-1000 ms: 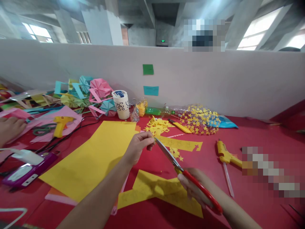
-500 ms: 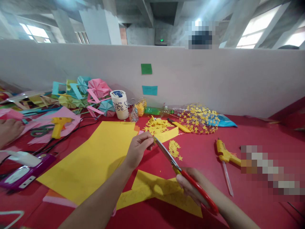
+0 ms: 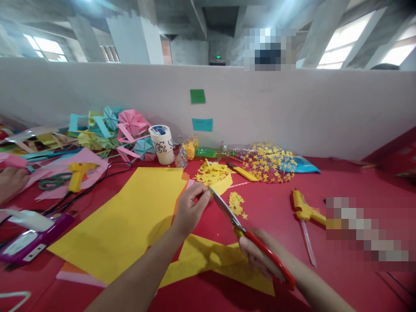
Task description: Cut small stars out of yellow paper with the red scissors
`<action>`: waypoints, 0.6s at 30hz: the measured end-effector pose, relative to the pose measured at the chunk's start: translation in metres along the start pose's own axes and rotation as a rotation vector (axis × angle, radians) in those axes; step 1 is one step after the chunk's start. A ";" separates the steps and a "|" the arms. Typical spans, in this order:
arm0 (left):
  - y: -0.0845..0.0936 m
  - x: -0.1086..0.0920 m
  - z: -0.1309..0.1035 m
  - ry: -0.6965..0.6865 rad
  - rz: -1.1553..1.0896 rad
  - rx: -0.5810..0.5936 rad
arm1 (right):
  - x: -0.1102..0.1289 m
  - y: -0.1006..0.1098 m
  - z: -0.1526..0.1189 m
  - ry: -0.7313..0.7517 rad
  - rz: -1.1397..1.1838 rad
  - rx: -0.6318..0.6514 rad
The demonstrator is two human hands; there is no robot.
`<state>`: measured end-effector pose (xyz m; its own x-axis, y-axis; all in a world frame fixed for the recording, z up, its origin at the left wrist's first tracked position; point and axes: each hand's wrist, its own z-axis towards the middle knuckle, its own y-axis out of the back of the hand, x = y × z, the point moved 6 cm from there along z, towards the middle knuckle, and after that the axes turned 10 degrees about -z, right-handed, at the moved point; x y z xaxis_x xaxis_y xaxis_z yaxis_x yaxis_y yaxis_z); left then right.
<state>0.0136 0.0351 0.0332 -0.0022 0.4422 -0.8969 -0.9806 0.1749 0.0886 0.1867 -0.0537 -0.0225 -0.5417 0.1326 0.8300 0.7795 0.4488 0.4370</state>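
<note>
My left hand [image 3: 192,206] is closed, thumb against fingers, pinching a yellow paper strip [image 3: 223,183] that shows behind the fingertips. Just right of those fingertips are the tips of the scissors [image 3: 225,207], their blades nearly together. My right hand [image 3: 256,253] grips the scissors by their red handles, with some fingers hidden behind them. A small heap of cut yellow stars [image 3: 238,203] lies beyond the blades. Below both hands rest yellow paper strips [image 3: 224,262] with faint star outlines. To the left is a large yellow sheet [image 3: 130,216].
Yellow scraps [image 3: 212,170], a yellow utility knife [image 3: 246,173] and a star-covered plastic bottle [image 3: 268,162] lie at the back. A white cup [image 3: 161,145] stands near folded paper flowers. Glue guns [image 3: 302,206] flank the work. Another person's hand [image 3: 12,183] is far left beside a purple power strip [image 3: 39,242].
The yellow strip at my left fingertips has turned and now reaches less far right, uncovering a striped stick behind it. The scissors hold nearly the same pose. The whole view has shifted slightly.
</note>
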 end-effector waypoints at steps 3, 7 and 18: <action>0.000 -0.002 0.000 -0.011 0.014 -0.002 | -0.004 -0.002 0.002 -0.051 0.031 0.006; -0.001 -0.002 -0.001 -0.021 -0.002 -0.021 | -0.011 -0.005 0.005 -0.050 0.059 -0.009; 0.000 -0.006 -0.003 -0.097 0.028 -0.052 | -0.010 0.000 0.003 0.004 0.019 -0.001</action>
<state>0.0132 0.0298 0.0368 -0.0128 0.5297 -0.8481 -0.9893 0.1168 0.0879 0.1911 -0.0524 -0.0315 -0.5257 0.1374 0.8395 0.7898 0.4455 0.4217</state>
